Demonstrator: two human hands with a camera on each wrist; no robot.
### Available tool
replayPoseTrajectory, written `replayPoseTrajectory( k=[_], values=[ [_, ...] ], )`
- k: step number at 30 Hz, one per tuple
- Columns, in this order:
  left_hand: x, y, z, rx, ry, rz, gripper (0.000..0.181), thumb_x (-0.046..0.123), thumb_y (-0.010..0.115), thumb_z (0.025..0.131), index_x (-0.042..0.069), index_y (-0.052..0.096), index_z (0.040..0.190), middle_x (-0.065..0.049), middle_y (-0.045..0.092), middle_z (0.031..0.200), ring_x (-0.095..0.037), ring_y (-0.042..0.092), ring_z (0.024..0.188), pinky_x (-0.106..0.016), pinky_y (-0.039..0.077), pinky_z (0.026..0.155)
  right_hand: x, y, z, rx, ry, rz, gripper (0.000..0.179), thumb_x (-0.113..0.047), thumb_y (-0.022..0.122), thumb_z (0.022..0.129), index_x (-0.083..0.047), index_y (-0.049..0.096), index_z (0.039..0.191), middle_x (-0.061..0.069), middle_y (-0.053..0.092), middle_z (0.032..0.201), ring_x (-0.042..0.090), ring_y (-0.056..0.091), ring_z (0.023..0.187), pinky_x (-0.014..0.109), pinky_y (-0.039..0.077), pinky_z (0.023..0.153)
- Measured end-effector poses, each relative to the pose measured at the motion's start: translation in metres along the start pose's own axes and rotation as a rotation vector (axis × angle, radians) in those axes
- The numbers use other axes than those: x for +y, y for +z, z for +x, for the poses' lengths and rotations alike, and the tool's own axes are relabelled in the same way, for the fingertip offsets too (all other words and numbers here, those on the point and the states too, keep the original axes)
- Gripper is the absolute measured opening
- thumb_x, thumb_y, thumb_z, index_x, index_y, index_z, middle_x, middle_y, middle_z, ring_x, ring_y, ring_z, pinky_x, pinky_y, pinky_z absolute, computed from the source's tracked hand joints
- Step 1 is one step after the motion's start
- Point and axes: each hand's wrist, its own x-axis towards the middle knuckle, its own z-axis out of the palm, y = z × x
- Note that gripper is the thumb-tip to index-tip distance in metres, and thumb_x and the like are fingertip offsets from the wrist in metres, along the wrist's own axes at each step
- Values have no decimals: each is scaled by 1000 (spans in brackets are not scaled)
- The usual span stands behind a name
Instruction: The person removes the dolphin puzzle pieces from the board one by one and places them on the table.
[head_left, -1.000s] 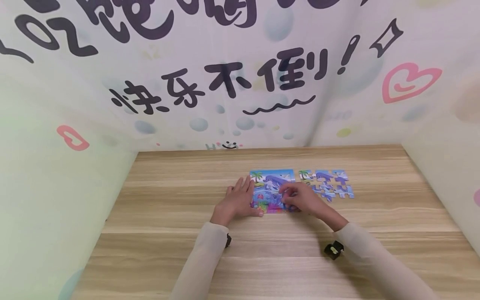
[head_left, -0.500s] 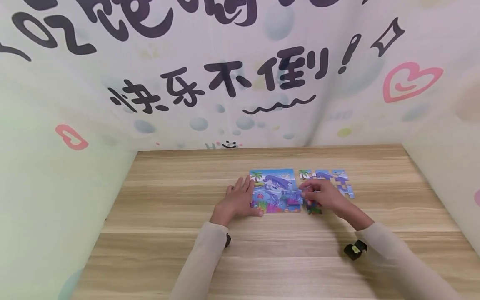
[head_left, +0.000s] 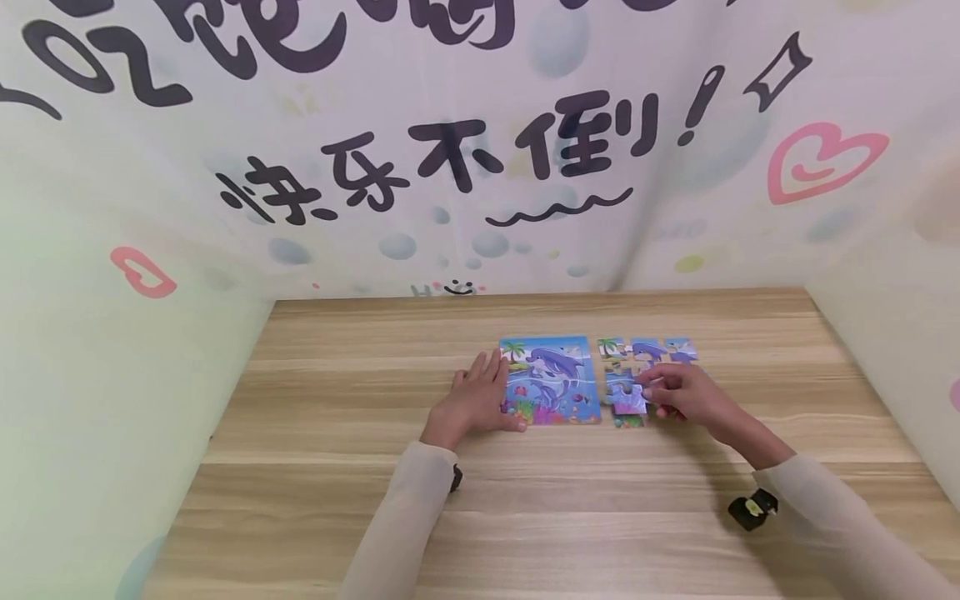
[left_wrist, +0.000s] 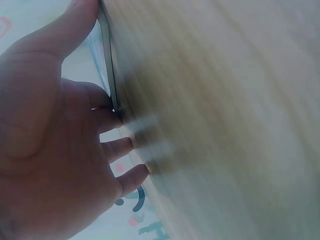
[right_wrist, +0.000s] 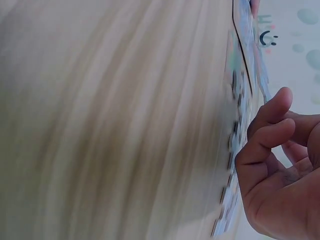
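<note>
A dolphin puzzle board (head_left: pixel 553 382) with a blue sea picture lies flat on the table. At its left edge rests my left hand (head_left: pixel 471 404), fingers extended and thumb along the near corner. The left wrist view shows the fingertips down by the edge of the board (left_wrist: pixel 108 60). Right of the board, my right hand (head_left: pixel 693 400) pinches a purple-blue jigsaw piece (head_left: pixel 630 405) between thumb and fingers, over the loose pieces. Its other fingers are curled in the right wrist view, where the hand (right_wrist: pixel 280 175) hides the held piece.
Several loose jigsaw pieces (head_left: pixel 681 347) lie in rows right of the board, some covered by the right hand. The wooden table (head_left: pixel 375 333) meets a white printed wall (head_left: pixel 360 267) at the back, with pale walls at both sides.
My right hand has moved right, off the board and over the loose pieces, carrying the jigsaw piece. The board's picture is now uncovered. My left hand has stayed in place.
</note>
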Motion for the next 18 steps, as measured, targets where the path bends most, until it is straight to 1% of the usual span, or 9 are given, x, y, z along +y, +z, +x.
replayPoseTrajectory(
  k=[5, 11, 18],
  values=[
    [0, 0, 1, -1, 0, -2, 110, 61, 68, 84, 8, 9, 160, -8, -3, 168, -29, -5, 154, -56, 12, 120, 8, -10, -8, 12, 35, -2, 28, -4, 61, 96, 7, 60, 122, 2, 60, 69, 11, 55, 59, 25, 42, 51],
    [1, 0, 0, -2, 3, -3, 110, 61, 69, 84, 8, 9, 160, -8, -3, 168, -29, -5, 154, -56, 12, 120, 15, -18, -16, 22, 52, -22, 28, -4, 61, 96, 8, 60, 121, 2, 61, 71, 10, 56, 58, 25, 43, 51],
    [0, 1, 1, -1, -3, -12, 110, 60, 69, 84, 8, 8, 160, -8, -3, 168, -29, -5, 154, -55, 12, 121, 24, -25, -21, 15, 68, -47, 29, -8, 61, 98, 8, 60, 121, 2, 64, 75, 10, 56, 58, 25, 42, 50]
  ],
)
